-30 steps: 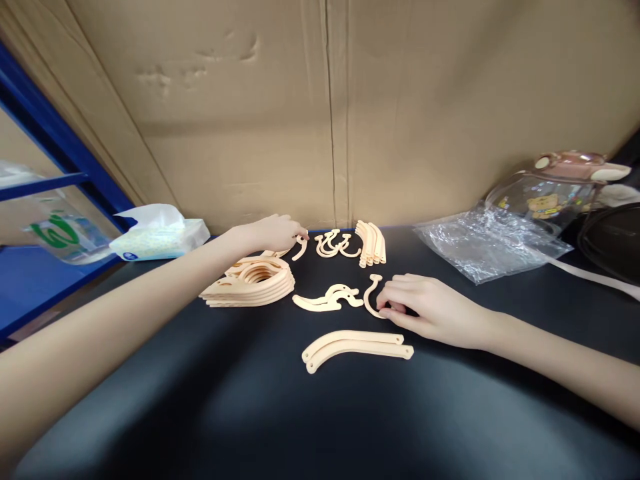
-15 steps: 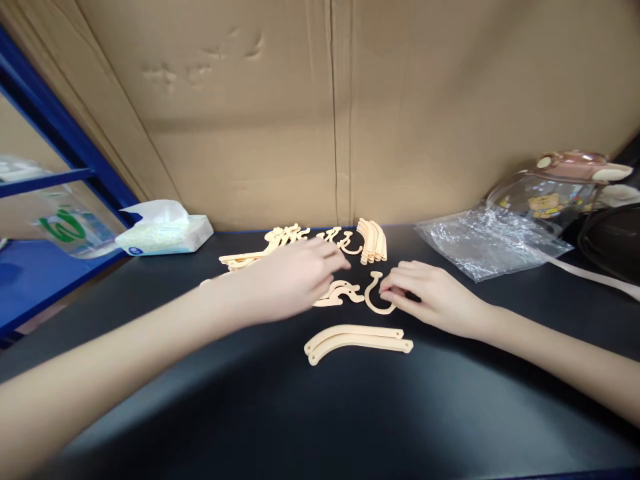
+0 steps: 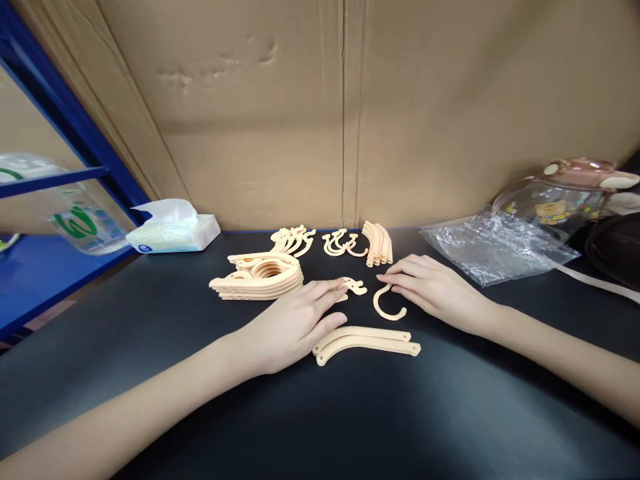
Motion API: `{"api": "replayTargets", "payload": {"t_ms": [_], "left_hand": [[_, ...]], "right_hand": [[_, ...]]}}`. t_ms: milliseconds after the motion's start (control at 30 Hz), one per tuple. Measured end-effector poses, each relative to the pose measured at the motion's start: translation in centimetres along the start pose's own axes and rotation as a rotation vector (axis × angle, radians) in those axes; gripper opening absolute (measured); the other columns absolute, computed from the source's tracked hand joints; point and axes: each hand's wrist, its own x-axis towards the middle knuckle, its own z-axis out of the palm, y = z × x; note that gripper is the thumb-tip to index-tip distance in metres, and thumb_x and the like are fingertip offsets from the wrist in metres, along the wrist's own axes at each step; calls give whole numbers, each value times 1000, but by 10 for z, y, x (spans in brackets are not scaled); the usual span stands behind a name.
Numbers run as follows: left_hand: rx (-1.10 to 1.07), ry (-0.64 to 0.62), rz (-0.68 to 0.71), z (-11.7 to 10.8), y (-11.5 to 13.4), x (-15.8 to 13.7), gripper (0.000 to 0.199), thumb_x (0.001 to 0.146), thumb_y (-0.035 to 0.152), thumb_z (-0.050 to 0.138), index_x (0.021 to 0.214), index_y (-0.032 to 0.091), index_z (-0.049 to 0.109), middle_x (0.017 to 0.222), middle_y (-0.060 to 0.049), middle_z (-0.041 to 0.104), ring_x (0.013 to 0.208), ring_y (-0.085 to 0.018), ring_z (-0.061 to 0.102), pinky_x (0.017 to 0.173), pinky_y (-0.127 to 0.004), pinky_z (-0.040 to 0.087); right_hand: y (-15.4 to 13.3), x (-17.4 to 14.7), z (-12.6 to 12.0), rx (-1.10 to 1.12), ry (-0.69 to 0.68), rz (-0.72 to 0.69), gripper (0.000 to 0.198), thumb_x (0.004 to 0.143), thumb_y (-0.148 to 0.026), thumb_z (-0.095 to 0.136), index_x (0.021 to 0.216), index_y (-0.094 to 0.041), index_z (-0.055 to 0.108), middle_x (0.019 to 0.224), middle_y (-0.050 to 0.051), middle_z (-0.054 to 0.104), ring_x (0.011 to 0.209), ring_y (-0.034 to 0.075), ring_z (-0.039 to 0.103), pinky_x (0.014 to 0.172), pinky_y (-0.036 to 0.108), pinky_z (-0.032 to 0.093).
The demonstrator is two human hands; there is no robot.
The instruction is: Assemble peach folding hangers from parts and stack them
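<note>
My right hand [image 3: 433,290] has its fingertips closed on the upper end of a beige plastic hook [image 3: 389,308], whose curve opens over the black tabletop. My left hand [image 3: 303,323] lies low with fingers stretched and thumb apart, its fingertips at a small wavy beige piece [image 3: 356,288]. The fingers partly cover that piece and another beneath it. Just in front, beside my left thumb, two long curved beige arms [image 3: 370,341] lie side by side. A stack of beige folded hanger-like pieces [image 3: 260,280] is left of my left hand.
Along the back lie several small curved pieces [image 3: 295,240], several more hooks [image 3: 343,243] and a bundle of curved arms [image 3: 379,243]. A tissue pack [image 3: 175,230] stands back left. A clear plastic bag [image 3: 495,247] and a transparent bottle [image 3: 547,200] are at right.
My left hand has come down and nearer to me, uncovering the stack. My right fingertips have shifted to the hook's upper end, and the hook has turned with its curve toward me.
</note>
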Motion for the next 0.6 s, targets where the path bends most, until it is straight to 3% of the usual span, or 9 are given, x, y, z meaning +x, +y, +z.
{"api": "replayTargets", "payload": {"t_ms": [267,600], "left_hand": [[-49,39,-5,10,-4,0,50,99,45,27,139,19,39,150,-5,30,134,-21,32,111,-37,29],[-91,64,-7,17,-6,3,52,98,46,29,143,20,33,151,-7,28,135,-24,32,110,-40,30]], "right_hand": [[-1,2,3,-55,-19,17,32,98,-27,35,100,-18,65,97,8,58,87,19,51,78,36,43],[-5,8,5,163,-86,-22,22,98,-28,35,95,-19,55,132,8,52,123,21,45,98,42,39]]}}
